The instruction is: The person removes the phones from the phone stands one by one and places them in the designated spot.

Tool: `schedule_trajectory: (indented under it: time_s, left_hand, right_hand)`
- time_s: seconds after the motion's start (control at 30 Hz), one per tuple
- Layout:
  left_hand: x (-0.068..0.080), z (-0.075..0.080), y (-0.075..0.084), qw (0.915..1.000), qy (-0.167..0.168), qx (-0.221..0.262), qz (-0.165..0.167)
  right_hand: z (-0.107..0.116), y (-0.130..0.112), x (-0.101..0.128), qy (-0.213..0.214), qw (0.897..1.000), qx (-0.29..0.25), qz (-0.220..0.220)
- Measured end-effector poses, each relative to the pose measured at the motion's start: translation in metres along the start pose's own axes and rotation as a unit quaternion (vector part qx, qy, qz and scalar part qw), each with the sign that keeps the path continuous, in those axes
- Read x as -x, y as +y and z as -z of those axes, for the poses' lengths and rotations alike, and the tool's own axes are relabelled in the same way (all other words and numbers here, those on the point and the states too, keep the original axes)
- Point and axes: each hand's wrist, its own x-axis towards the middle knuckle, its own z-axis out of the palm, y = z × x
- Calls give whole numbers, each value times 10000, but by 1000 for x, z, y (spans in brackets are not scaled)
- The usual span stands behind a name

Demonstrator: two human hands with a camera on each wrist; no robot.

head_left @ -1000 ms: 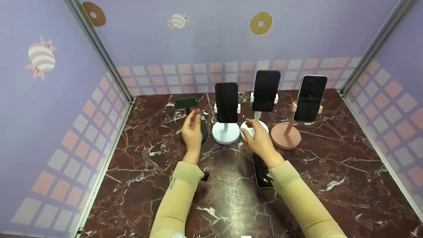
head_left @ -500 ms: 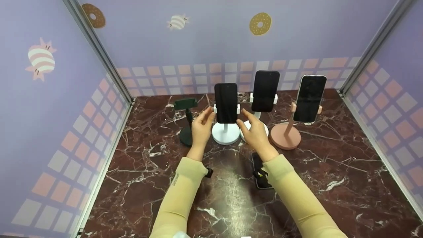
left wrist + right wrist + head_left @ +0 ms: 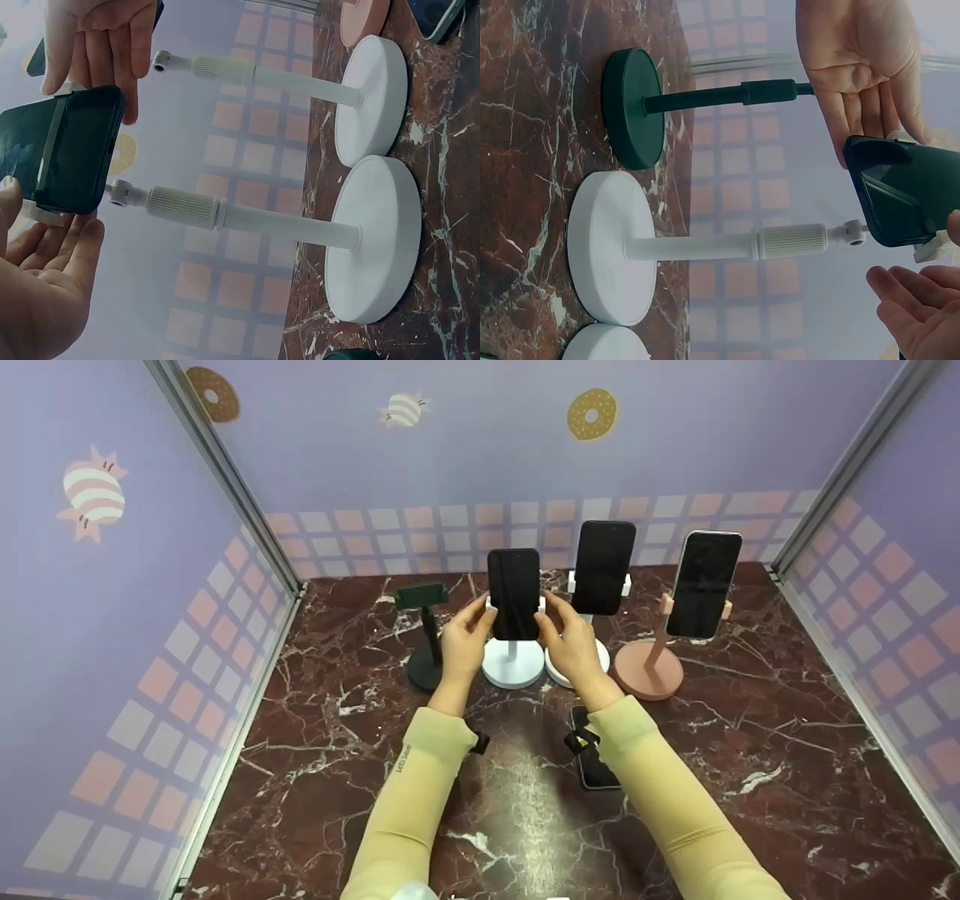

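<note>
So the table (image 3: 750, 720) is this dark red marble-look slab with white veins. Standing on it in a row near the back: a black phone stand (image 3: 424, 666) on the left, then two white stands (image 3: 513, 662) (image 3: 598, 651) side by side, bases nearly touching, and a pink stand (image 3: 648, 668) on the right. A phone (image 3: 592, 769) lies flat nearer the front, partly hidden by a sleeve.

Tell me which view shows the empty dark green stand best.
The head view: the dark green stand shows whole, base to empty clamp. The right wrist view shows base and pole, its top hidden by a hand; the left wrist view shows only a sliver.
</note>
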Motion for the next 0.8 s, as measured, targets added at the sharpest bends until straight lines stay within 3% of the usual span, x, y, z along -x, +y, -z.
schedule_trajectory:
  time_s: [0.2, 0.43, 0.8]
  left_hand:
    - [-4, 1, -3, 9998, -86, 136, -153]
    - [-6, 2, -5, 9979, -311, 563, -2]
    - [-6, 0, -6, 9975, -198, 667, 90]
  right_hand:
    - [-2, 0, -3, -89, 9999, -47, -110]
    - [-4, -1, -6, -184, 9979, -554, -266]
    - [-8, 3, -9, -196, 9921, -1169, -400]
